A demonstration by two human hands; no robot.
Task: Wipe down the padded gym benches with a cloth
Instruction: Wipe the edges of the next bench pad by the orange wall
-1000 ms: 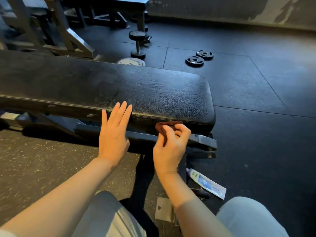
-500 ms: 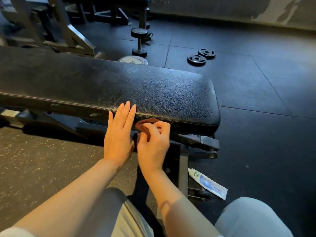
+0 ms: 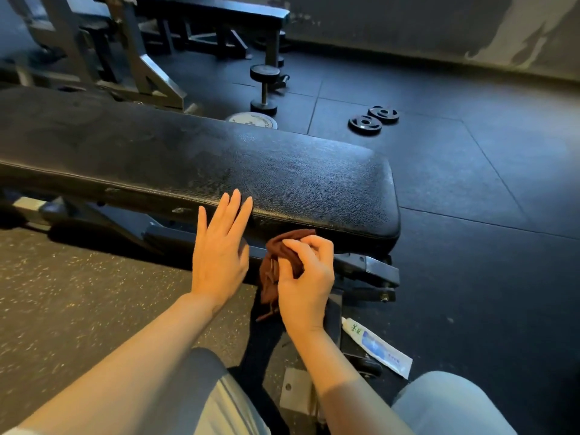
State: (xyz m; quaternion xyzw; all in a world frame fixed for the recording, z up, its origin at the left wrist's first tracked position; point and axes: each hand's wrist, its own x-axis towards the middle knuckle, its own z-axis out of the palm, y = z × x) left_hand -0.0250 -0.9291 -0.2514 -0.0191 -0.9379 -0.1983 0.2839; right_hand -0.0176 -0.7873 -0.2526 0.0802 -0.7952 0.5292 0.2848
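Note:
A long black padded bench (image 3: 194,164) runs across the view from the left to its rounded right end. My right hand (image 3: 306,279) grips a bunched dark brown cloth (image 3: 284,251) against the bench's near side edge, just under the pad. A loose tail of the cloth hangs below my fist. Beside it on the left, my left hand (image 3: 219,249) is held flat with straight fingers, the fingertips reaching the pad's near edge.
The bench's steel frame (image 3: 365,266) juts out under the right end. A white and blue tube (image 3: 376,348) lies on the floor by my right knee. Behind the bench are a dumbbell (image 3: 264,89), two small weight plates (image 3: 373,119), a pale plate (image 3: 252,120) and another bench (image 3: 216,14).
My right hand slid the cloth left along the bench's side edge toward the left hand, then back slightly right. More of the cloth now hangs loose. The left hand stayed put.

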